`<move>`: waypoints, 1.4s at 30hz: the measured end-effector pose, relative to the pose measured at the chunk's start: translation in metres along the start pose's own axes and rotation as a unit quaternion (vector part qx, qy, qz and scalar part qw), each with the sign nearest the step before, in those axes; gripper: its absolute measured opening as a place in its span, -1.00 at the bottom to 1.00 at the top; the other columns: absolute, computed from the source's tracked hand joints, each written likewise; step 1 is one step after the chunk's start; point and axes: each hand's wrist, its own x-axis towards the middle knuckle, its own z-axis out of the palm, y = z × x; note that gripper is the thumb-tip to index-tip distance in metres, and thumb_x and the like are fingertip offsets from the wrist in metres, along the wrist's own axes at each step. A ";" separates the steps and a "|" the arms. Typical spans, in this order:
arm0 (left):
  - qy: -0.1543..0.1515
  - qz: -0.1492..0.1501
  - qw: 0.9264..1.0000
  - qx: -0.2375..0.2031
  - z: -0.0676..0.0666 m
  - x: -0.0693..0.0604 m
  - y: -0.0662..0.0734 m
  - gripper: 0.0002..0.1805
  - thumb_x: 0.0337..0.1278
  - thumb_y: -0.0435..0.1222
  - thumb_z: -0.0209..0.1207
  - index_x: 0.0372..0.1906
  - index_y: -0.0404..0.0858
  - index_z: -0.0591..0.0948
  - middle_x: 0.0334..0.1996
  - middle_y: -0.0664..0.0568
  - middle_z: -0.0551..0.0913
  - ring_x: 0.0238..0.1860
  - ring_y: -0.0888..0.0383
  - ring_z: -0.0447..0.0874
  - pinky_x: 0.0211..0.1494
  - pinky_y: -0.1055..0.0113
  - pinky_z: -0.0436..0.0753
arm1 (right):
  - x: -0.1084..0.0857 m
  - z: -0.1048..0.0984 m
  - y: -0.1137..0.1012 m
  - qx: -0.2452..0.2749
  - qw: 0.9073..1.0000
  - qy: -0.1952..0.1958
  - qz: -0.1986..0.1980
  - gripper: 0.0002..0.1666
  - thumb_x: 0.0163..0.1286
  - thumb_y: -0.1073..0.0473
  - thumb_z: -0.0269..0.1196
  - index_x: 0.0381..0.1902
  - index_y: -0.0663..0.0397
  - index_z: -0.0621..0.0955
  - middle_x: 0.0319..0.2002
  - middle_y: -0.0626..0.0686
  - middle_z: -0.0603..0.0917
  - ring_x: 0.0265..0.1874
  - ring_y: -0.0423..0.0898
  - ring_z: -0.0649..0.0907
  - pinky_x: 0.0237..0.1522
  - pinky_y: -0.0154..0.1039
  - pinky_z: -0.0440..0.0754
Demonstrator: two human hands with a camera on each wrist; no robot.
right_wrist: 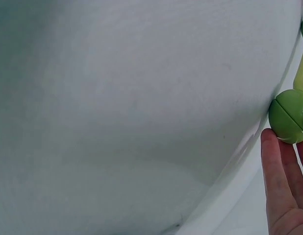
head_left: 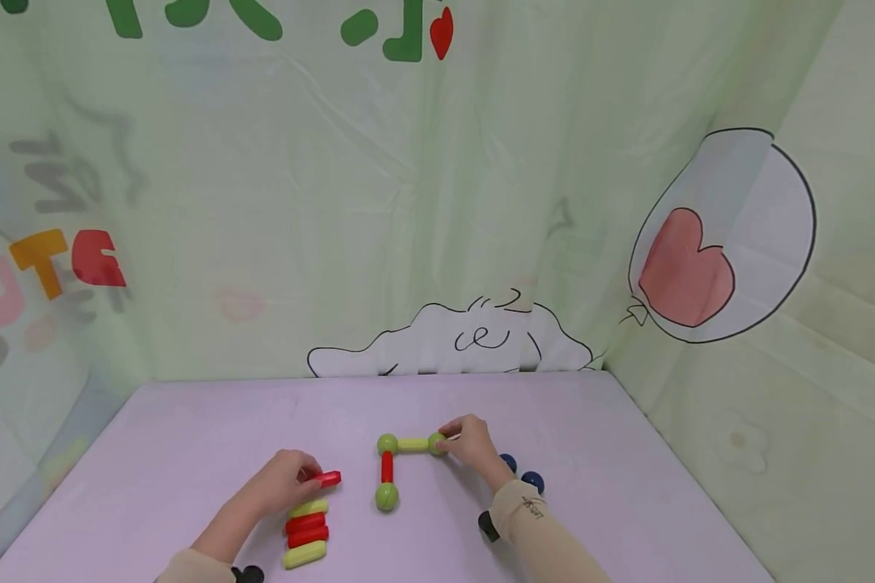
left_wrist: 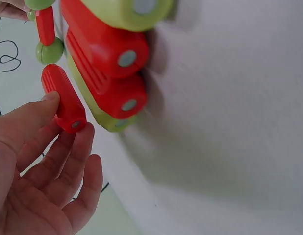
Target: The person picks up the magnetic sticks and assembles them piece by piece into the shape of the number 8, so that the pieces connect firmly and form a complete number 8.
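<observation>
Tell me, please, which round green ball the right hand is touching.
The round green ball at the right end of the pale yellow bar; the other two, untouched, flank the straight red bar.

the red bars [left_wrist: 113,54] look like smooth, glossy plastic with moulded ridges, their end discs [left_wrist: 127,58] dull grey like metal. the green balls [right_wrist: 288,117] are polished-looking plastic, seamed; the blue balls [head_left: 533,482] gleam too. the table [head_left: 612,502] is matt, the curtain [head_left: 321,202] thin, creased sheeting, the sleeves [head_left: 547,538] matt cloth.
</observation>
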 end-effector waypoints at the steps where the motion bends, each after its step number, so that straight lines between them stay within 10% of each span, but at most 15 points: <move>1: 0.001 0.001 1.000 -0.003 0.001 0.001 0.001 -0.88 -0.02 -0.37 0.26 -0.31 -0.28 0.63 -0.47 0.10 0.53 -0.41 0.17 0.43 -0.32 0.33 0.54 | 0.000 0.000 0.000 0.000 1.000 0.000 0.000 -0.74 0.00 0.34 0.39 -0.28 0.29 0.65 -0.32 0.10 0.66 -0.37 -0.10 0.61 -0.32 -0.26 0.58; 29: -0.007 0.183 0.981 -0.068 0.045 0.027 0.049 -0.89 0.02 -0.33 0.26 -0.31 -0.24 0.68 -0.46 0.24 0.57 -0.40 0.34 0.48 -0.32 0.43 0.51 | 0.001 0.001 0.001 0.001 1.000 0.004 0.012 -0.74 0.00 0.34 0.39 -0.28 0.27 0.66 -0.32 0.09 0.66 -0.36 -0.10 0.60 -0.31 -0.26 0.59; 42: -0.027 0.208 0.976 -0.060 0.067 0.034 0.071 -0.91 -0.01 -0.38 0.27 -0.34 -0.27 0.69 -0.48 0.22 0.62 -0.52 0.40 0.41 -0.41 0.50 0.47 | 0.000 -0.002 0.000 -0.004 1.000 0.000 0.011 -0.74 0.00 0.32 0.40 -0.28 0.26 0.66 -0.32 0.08 0.66 -0.37 -0.10 0.59 -0.30 -0.24 0.59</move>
